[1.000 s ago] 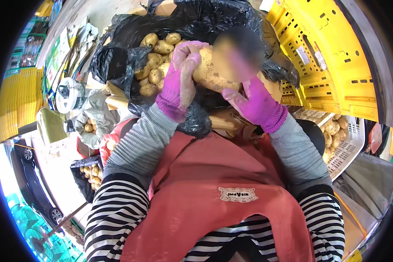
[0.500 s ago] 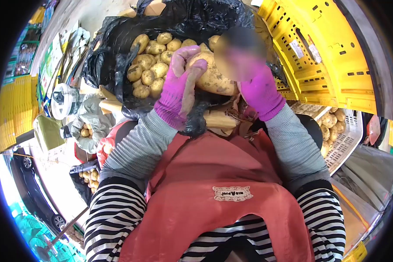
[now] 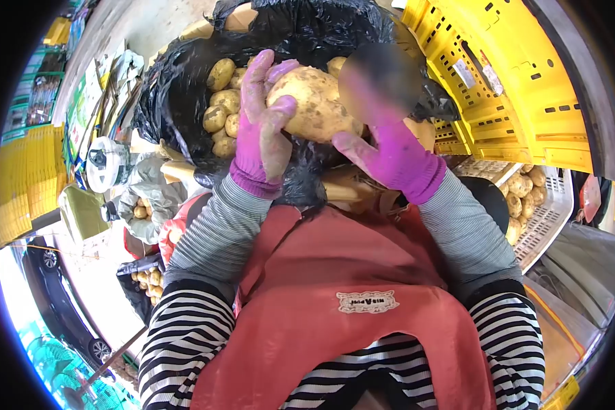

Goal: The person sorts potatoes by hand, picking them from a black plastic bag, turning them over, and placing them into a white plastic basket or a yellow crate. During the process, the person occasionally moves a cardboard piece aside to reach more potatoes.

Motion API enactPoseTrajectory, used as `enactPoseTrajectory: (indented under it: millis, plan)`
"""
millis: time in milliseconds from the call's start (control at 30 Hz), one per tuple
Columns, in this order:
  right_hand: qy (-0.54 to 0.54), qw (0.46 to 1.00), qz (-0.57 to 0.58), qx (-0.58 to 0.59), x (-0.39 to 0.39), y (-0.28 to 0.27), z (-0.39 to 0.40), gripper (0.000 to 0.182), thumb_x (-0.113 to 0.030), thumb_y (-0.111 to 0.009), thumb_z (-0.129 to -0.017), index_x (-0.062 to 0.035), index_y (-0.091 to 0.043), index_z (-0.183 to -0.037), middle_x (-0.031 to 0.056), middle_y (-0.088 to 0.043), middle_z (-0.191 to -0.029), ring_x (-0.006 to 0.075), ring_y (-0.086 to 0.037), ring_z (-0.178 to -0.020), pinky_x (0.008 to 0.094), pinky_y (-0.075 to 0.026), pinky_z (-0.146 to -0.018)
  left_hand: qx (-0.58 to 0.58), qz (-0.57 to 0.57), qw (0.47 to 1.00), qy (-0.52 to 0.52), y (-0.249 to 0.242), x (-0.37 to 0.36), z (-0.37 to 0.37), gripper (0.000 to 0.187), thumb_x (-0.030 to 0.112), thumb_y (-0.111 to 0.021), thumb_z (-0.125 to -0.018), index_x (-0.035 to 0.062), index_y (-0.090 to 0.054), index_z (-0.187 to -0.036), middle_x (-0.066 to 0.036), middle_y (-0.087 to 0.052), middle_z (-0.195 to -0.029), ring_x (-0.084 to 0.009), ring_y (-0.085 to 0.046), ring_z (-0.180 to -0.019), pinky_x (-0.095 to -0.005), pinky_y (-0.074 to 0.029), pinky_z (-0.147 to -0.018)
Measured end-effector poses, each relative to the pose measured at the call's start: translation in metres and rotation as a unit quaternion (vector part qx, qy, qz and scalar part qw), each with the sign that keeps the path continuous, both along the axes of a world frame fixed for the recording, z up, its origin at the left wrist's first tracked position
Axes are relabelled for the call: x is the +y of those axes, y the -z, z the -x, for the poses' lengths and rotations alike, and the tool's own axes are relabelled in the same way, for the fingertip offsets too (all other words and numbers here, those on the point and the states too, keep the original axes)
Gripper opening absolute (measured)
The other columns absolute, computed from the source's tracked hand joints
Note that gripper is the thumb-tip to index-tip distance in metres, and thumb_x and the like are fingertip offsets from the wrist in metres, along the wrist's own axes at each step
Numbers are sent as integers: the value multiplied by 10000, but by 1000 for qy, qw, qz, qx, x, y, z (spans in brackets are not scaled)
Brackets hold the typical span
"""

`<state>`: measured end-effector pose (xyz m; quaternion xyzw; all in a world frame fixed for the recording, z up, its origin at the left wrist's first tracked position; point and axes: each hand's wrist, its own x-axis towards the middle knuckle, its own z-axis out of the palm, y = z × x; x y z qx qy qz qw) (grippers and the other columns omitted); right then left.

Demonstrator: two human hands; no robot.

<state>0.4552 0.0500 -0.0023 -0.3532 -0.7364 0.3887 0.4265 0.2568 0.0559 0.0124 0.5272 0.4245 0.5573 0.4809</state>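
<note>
A large potato (image 3: 314, 102) with brown soil patches is held up between my two gloved hands, above a black plastic bag. My left hand (image 3: 263, 126), in a soiled purple glove, grips its left end, with the thumb across the near side and fingers behind. My right hand (image 3: 396, 154), also in a purple glove, is at the right end, its thumb against the lower edge. A blurred dark patch covers the right fingers. Below lie several smaller potatoes (image 3: 223, 109) in the black plastic bag (image 3: 178, 89).
A yellow perforated crate (image 3: 512, 82) stands at the right. Beneath it, a white basket (image 3: 547, 219) holds potatoes (image 3: 524, 195). At the left are a clear plastic container (image 3: 104, 164), a grey bag (image 3: 150, 181) and a dark bag with potatoes (image 3: 148, 281). A red apron (image 3: 335, 273) covers my lap.
Both hands and the large potato have shifted left, and the potato now covers more of the pile. My right thumb has come into view at the potato's lower edge.
</note>
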Motion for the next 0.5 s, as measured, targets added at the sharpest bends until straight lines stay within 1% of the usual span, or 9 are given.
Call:
enactPoseTrajectory:
  millis: [67, 100, 200, 233, 333, 400, 433, 500]
  plan:
    - [44, 989, -93, -103, -2, 1, -4, 678, -247, -633, -932, 23, -313, -1466, 257, -507, -1328, 360, -512, -1233, 382, -448, -998, 47, -5, 999, 12, 4, -2, 0, 721, 274, -517, -876, -51, -255, -1464, -193, -496, -1318, -262, -499, -1231, -378, -372, -1082]
    - [62, 989, -87, -99, -2, 0, -5, 576, -228, -599, -948, 20, -393, -1426, 256, -539, -1300, 371, -548, -1188, 374, -463, -981, -20, 39, 998, 36, 5, -3, -4, 710, 281, -514, -892, -4, -257, -1488, -157, -507, -1308, -224, -520, -1187, -331, -440, -982]
    - [74, 997, 11, -23, 8, -6, -20, 470, -214, -575, -962, 20, -486, -1360, 231, -592, -1240, 336, -592, -1141, 357, -469, -972, 43, 176, 977, 115, -9, -2, 3, 686, 274, -518, -898, 67, -270, -1503, -115, -509, -1301, -182, -530, -1134, -278, -468, -840]
    - [103, 995, -17, 12, 13, -3, -21, 396, -203, -553, -979, 20, -543, -1306, 207, -627, -1193, 283, -628, -1092, 343, -485, -951, 72, 183, 973, 124, -17, -3, 5, 695, 239, -524, -879, 119, -267, -1513, -88, -496, -1305, -154, -530, -1092, -243, -443, -734]
    - [79, 987, 73, 120, 15, -2, -18, 408, -212, -542, -992, 23, -524, -1326, 186, -621, -1217, 230, -619, -1094, 320, -480, -955, -77, 166, 976, 120, -15, -6, 2, 736, 204, -540, -835, 108, -263, -1510, -97, -479, -1327, -173, -524, -1133, -268, -461, -822]
    - [104, 992, 1, 77, 7, -6, -8, 399, -202, -529, -1002, 24, -521, -1331, 168, -621, -1220, 202, -613, -1086, 302, -474, -954, -59, 104, 986, 118, -8, -4, 0, 771, 188, -553, -795, 97, -266, -1506, -109, -467, -1346, -192, -508, -1180, -294, -453, -904]
    - [116, 991, -34, 55, 3, -8, -5, 394, -197, -522, -1007, 24, -519, -1334, 160, -621, -1222, 188, -610, -1081, 294, -471, -953, -70, 97, 985, 121, -7, -5, -1, 786, 184, -560, -779, 91, -267, -1503, -114, -461, -1356, -201, -497, -1204, -307, -442, -942]
    - [85, 993, 1, 83, 4, -6, -11, 406, -210, -519, -1013, 24, -510, -1345, 144, -624, -1210, 182, -607, -1075, 291, -472, -942, -110, 103, 980, 130, -13, -7, -3, 815, 178, -574, -750, 76, -268, -1499, -124, -449, -1375, -219, -473, -1252, -333, -414, -1014]
